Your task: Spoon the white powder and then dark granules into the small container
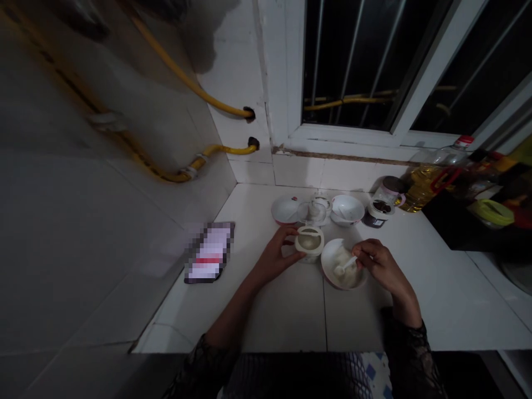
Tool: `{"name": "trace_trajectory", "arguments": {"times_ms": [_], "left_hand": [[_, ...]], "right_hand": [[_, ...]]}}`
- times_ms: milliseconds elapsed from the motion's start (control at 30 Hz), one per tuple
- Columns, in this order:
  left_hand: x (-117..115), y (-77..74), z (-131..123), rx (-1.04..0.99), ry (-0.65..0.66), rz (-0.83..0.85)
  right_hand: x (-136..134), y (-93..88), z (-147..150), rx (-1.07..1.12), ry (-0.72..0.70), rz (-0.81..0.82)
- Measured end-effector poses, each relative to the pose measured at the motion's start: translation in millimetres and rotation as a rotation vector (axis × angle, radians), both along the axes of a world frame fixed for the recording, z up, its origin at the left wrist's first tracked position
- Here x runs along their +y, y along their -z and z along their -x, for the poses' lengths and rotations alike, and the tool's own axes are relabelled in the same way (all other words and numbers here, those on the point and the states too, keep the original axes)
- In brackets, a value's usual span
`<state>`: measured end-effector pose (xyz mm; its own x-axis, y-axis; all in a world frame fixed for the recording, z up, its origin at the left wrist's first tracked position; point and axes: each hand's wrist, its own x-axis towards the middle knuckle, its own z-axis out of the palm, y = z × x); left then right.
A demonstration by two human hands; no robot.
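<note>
My left hand (279,256) is curled round the side of a small pale jar (310,254) with its lid flipped open at the back. Inside the jar is something whitish that I cannot make out. Between thumb and fingers, my right hand (380,265) pinches a small white spoon (346,266). The spoon's bowl is low inside a white bowl (328,268), over pale powdery or grainy contents. That bowl stands just right of the jar on the white tiled counter (286,316).
Behind the jar stand two white bowls (284,210) (348,209) with a clear container (312,211) between them. A dark-filled jar (377,215), an oil bottle (419,177) and a black rack (451,221) are at the right. A blurred-out phone-like object (211,252) lies left, near the wall.
</note>
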<state>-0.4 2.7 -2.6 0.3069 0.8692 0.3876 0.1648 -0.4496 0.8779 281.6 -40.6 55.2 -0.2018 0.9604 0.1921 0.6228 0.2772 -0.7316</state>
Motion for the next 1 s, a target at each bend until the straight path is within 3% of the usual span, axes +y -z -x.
{"name": "trace_trajectory", "arguments": {"times_ms": [200, 500, 767, 1000], "left_hand": [[-0.3, -0.2, -0.1, 0.007, -0.008, 0.008], [-0.1, -1.5, -0.1, -0.012, 0.006, 0.024], [-0.4, -1.3, -0.4, -0.005, 0.011, 0.023], [0.5, 0.1, -0.3, -0.009, 0.013, 0.01]], "right_hand": [[-0.8, -0.6, 6.3, 0.029, -0.096, 0.068], [2.8, 0.6, 5.1, 0.429, 0.058, 0.315], [6.3, -3.0, 3.3, 0.535, 0.241, 0.24], [7.8, -1.0, 2.6, 0.607, 0.279, 0.222]]}}
